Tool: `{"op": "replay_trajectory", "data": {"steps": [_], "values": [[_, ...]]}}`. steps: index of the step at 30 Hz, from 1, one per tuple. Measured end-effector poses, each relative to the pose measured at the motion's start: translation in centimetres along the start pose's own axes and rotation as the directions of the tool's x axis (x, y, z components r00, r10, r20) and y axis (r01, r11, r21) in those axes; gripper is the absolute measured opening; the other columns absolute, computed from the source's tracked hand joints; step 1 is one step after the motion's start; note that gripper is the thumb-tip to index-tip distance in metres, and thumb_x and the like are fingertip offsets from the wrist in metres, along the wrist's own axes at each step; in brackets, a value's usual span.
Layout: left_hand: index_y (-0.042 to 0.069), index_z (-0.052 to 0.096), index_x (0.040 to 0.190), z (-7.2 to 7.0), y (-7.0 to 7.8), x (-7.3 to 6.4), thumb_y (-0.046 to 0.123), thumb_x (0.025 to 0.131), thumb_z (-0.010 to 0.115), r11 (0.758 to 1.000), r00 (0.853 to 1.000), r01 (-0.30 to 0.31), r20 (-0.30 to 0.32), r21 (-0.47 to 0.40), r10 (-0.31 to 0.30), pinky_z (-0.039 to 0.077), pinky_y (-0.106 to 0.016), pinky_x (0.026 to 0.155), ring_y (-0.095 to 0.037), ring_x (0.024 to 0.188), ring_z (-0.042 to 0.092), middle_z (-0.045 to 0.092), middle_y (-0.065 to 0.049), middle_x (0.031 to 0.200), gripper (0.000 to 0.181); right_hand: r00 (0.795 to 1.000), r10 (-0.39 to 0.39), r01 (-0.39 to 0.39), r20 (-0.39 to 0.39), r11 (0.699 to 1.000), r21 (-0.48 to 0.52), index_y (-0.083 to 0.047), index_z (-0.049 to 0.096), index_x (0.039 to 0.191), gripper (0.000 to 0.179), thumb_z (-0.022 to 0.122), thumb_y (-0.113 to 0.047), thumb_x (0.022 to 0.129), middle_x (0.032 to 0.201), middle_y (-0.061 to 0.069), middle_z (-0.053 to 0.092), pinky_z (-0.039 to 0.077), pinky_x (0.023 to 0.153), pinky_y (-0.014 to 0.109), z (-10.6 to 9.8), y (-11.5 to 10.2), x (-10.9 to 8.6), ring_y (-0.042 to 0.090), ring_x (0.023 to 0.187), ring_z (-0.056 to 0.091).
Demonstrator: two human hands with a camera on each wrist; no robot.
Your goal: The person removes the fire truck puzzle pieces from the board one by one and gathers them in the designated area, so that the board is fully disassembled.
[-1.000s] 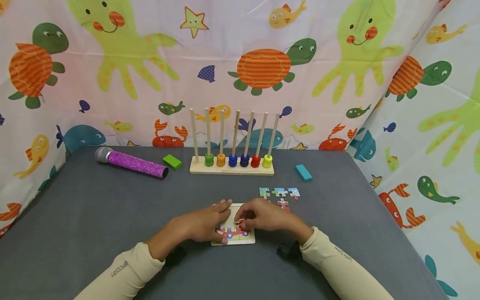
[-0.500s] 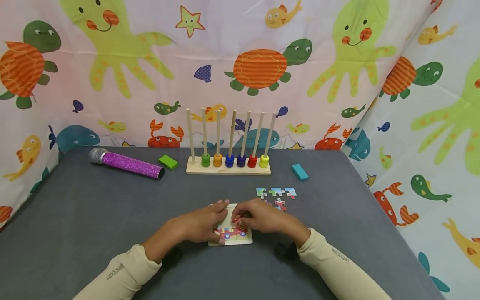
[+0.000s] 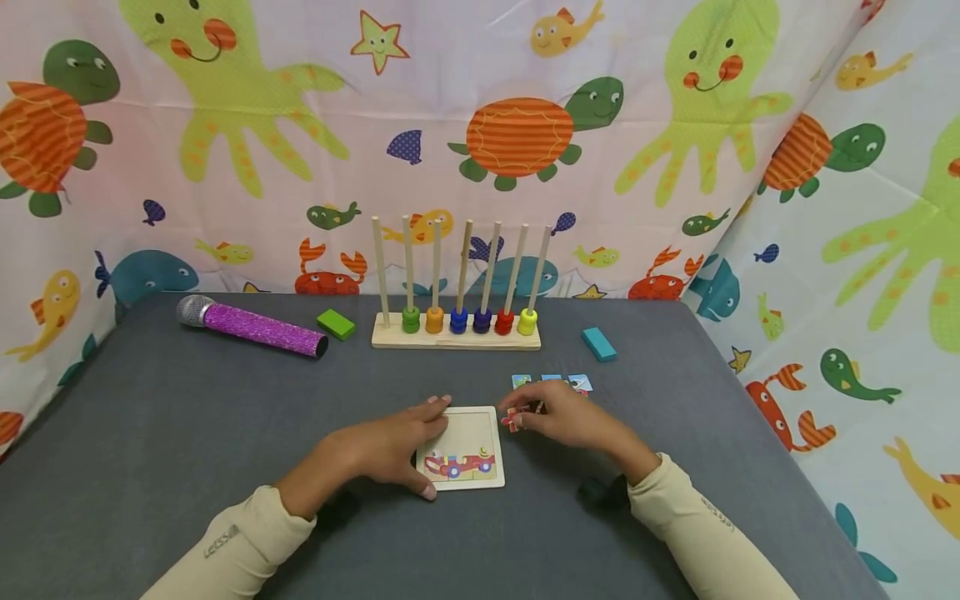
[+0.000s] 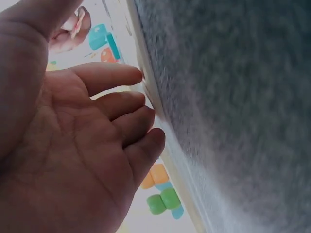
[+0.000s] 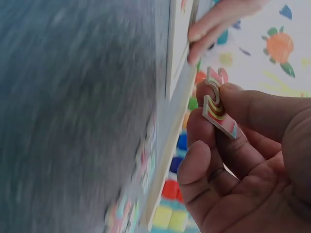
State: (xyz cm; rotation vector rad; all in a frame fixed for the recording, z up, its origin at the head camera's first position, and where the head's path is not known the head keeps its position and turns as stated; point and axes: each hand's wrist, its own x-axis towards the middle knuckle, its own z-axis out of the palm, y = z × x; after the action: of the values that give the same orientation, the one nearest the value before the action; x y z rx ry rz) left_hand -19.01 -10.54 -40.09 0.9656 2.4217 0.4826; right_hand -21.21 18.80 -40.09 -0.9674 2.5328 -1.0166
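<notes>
In the head view a square wooden puzzle tray (image 3: 459, 433) lies on the grey table, its lower strip filled with joined pieces picturing a red vehicle (image 3: 459, 464). My left hand (image 3: 386, 446) rests along the tray's left edge with fingers extended; the left wrist view shows its palm and relaxed fingers. Just off the tray's right side, my right hand (image 3: 566, 417) pinches a red puzzle piece (image 5: 218, 109) between thumb and fingers. Behind that hand lie several loose puzzle pieces (image 3: 581, 383), partly hidden by it.
A wooden peg stand (image 3: 457, 340) with coloured beads stands at the back. To its left are a green block (image 3: 336, 324) and a purple glitter microphone (image 3: 258, 327); to its right, a teal block (image 3: 599, 343). A printed cloth (image 3: 525, 50) hangs behind the table.
My right hand has moved from over the tray to its right side, taking the puzzle piece along. My left hand has shifted slightly left, still at the tray's edge.
</notes>
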Motion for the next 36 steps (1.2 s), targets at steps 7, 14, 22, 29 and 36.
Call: {"op": "replay_trajectory", "data": {"steps": [7, 14, 22, 29, 36], "values": [[0.005, 0.028, 0.153, -0.4, -0.6, -0.4, 0.042, 0.078, 0.080, 1.000, 0.999, 0.013, 0.036, 0.005, -0.013, 0.017, -0.046, 0.115, -0.023, 0.147, 0.008, 0.010, -0.005, 0.162, 0.098, 0.993, 0.112, -0.112, -0.038, 0.994, 0.011, -0.004, 0.071, 0.116, 0.027, 0.056, 0.000, 0.094, 0.081, 0.005, 0.064, 0.038, 0.050, 0.025, -2.6, 1.3, -1.7, 0.011, 0.059, 0.048], [0.007, 0.028, 0.153, -0.6, -0.9, -0.5, 0.038, 0.079, 0.081, 0.999, 0.998, 0.040, 0.045, 0.006, -0.040, 0.015, -0.046, 0.115, -0.023, 0.147, 0.010, 0.010, -0.002, 0.162, 0.096, 0.987, 0.125, -0.128, -0.104, 0.992, -0.023, -0.002, 0.070, 0.113, 0.022, 0.059, -0.001, 0.094, 0.094, 0.001, 0.067, 0.049, 0.066, 0.032, -3.9, 2.9, -2.8, 0.014, 0.076, 0.056], [0.008, 0.028, 0.154, -0.5, -0.6, -0.3, 0.038, 0.079, 0.081, 0.999, 0.998, 0.050, 0.045, 0.014, -0.050, 0.016, -0.046, 0.115, -0.022, 0.147, 0.011, 0.012, -0.001, 0.162, 0.096, 0.981, 0.169, -0.168, -0.098, 0.986, 0.020, -0.002, 0.072, 0.109, 0.019, 0.063, -0.002, 0.092, 0.096, 0.001, 0.068, 0.049, 0.066, 0.028, -4.5, 3.7, -3.6, 0.021, 0.079, 0.057], [0.009, 0.029, 0.153, -0.5, -0.6, -0.4, 0.037, 0.080, 0.080, 0.999, 0.998, 0.041, 0.041, 0.019, -0.041, 0.015, -0.045, 0.115, -0.022, 0.147, 0.010, 0.012, -0.001, 0.162, 0.094, 0.976, 0.189, -0.188, -0.105, 0.982, 0.019, -0.002, 0.073, 0.108, 0.018, 0.065, -0.003, 0.092, 0.095, 0.001, 0.068, 0.049, 0.065, 0.027, -5.4, 5.1, -4.1, 0.019, 0.078, 0.056], [0.009, 0.029, 0.154, -0.6, -0.3, -0.6, 0.038, 0.082, 0.079, 0.998, 0.998, 0.048, 0.046, 0.048, -0.050, 0.015, -0.044, 0.115, -0.021, 0.147, 0.010, 0.012, -0.001, 0.162, 0.092, 0.974, 0.209, -0.205, -0.087, 0.977, 0.050, 0.001, 0.072, 0.108, 0.018, 0.064, -0.001, 0.092, 0.097, 0.005, 0.069, 0.051, 0.067, 0.027, -6.2, 6.2, -4.7, 0.018, 0.079, 0.058]]}}
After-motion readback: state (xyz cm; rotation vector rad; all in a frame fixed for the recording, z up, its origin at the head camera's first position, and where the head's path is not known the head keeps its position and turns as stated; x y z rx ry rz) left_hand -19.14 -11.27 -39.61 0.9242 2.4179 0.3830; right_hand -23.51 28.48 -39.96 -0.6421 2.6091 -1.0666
